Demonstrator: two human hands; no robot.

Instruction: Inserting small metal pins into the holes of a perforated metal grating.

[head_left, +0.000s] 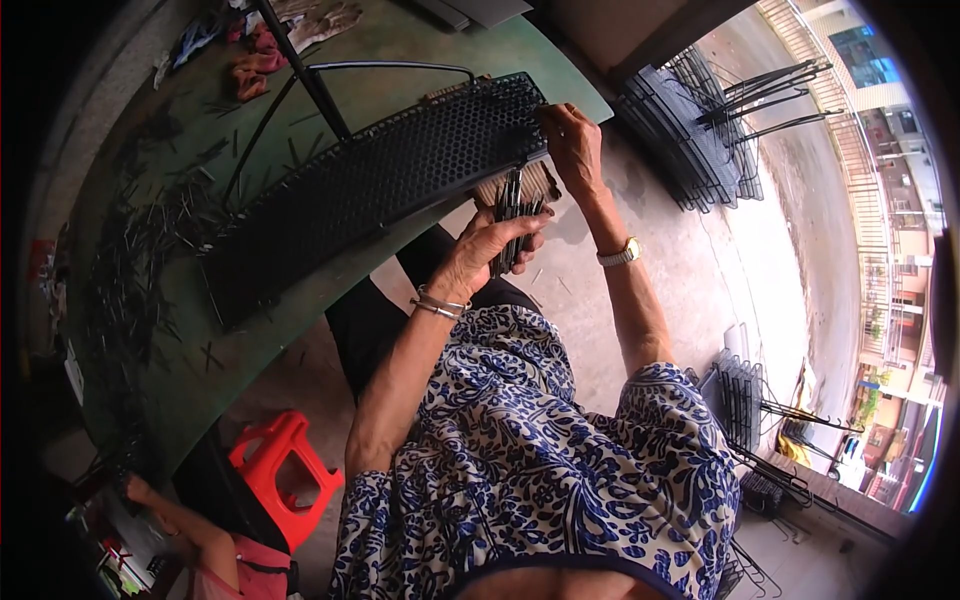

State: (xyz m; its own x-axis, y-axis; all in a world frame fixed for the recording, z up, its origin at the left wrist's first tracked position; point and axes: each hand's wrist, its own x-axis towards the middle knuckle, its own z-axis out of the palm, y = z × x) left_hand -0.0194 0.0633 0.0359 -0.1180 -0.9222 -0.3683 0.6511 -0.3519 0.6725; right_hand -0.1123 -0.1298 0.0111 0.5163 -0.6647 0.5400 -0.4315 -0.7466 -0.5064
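Note:
A long black panel (390, 165) with a honeycomb of holes lies tilted across the green table, its right end by the table edge. My left hand (485, 245) is closed around a bundle of thin black strips (514, 196), held upright just below the panel's right end. At that end's corner, my right hand (573, 145) has its fingertips pinched against the mesh; whatever is between them is too small to make out. Behind the bundle shows a piece of corrugated cardboard (542, 178), partly hidden by the strips.
Many loose black strips (160, 230) litter the green table (480, 50) at the left. A red plastic stool (285, 470) stands below. Stacked black wire racks (690, 140) rest on the floor at right. A co-worker's arm (185, 520) shows at lower left.

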